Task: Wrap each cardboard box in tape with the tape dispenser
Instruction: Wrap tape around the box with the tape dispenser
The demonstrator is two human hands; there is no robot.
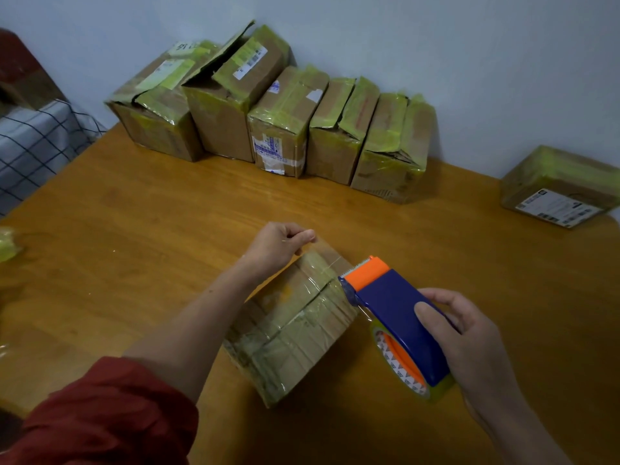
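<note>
Where the box lies: the cardboard box (292, 330) sits flat on the table (151, 236), centred in front of me between my two hands, its top already glossy with tape bands.
Long axis: it runs away from me, with the far end leaning to my right.
Left hand: my left hand (278, 245) is at the box's far left corner. Thumb and forefinger pinch the free end of the tape strip (322, 260), and the other fingers are curled in.
Right hand: my right hand (469, 333) grips the tape dispenser (392, 317), thumb flat on its blue side and fingers wrapped round the far side.
Dispenser: its orange blade end is at the box's right edge near the far end, touching or just beside it, I cannot tell which. The roll faces me.
Deciding relation: the strip crosses the box's short width from pinch to blade, so the box lies left of the dispenser.
Step, as I judge it: I am laying a band across the far end, and the pinched end needs pressing down first.
Risk: a slack strip could wrinkle.
Elsewhere: a row of taped boxes (278, 129) stands by the wall, and a single box (560, 186) lies far right.
</note>
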